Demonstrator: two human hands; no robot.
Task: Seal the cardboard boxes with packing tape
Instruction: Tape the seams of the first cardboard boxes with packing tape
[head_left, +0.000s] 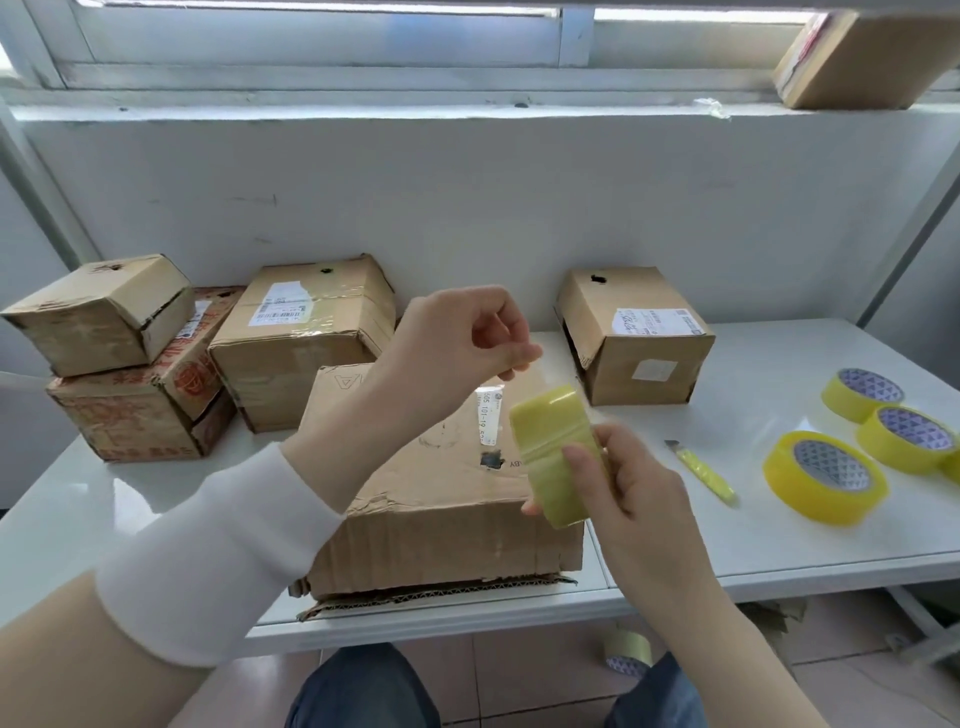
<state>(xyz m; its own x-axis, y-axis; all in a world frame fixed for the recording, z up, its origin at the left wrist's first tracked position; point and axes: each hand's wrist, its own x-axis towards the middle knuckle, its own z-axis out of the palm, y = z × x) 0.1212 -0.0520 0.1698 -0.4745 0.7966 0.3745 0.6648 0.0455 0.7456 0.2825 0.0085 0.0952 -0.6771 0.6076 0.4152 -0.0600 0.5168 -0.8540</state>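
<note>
My right hand (621, 486) grips a yellow roll of packing tape (556, 452) held on edge above a worn cardboard box (447, 525) at the table's front. Up and to the left of the roll, my left hand (467, 338) pinches the clear free end of the tape (491, 410), which stretches between hand and roll. The box's top flaps lie closed under both hands.
Several cardboard boxes (306, 338) stand along the wall, two stacked at far left (104, 312). A yellow utility knife (704, 470) and three tape rolls (826, 475) lie on the white table (779, 530) at right. Another roll (626, 652) lies on the floor. A box (857, 62) sits on the window ledge.
</note>
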